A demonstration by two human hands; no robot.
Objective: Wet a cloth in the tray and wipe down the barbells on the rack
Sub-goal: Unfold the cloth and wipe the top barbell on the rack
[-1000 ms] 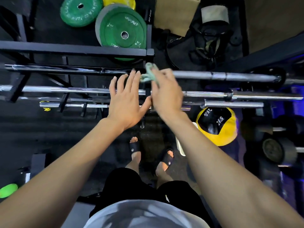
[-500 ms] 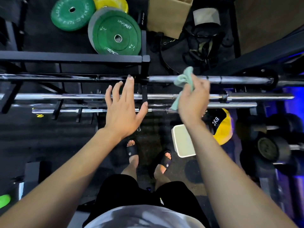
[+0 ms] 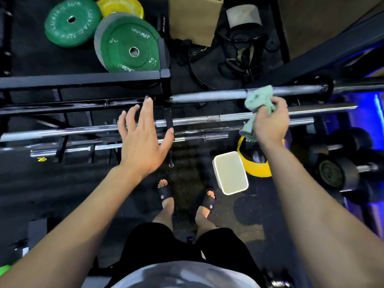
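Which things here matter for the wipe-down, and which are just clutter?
For the job: green cloth gripped in the right hand; white tray; barbells; rack.

Lying about: green plates, cardboard box, yellow ball, dumbbells.

Your right hand has carried the cloth rightward along the top barbell, away from your left hand, uncovering the tray beneath that barbell.

Two green weight plates and a yellow one lie beyond the left hand. A cardboard box sits beyond both hands. Dumbbells rest right of the right hand.
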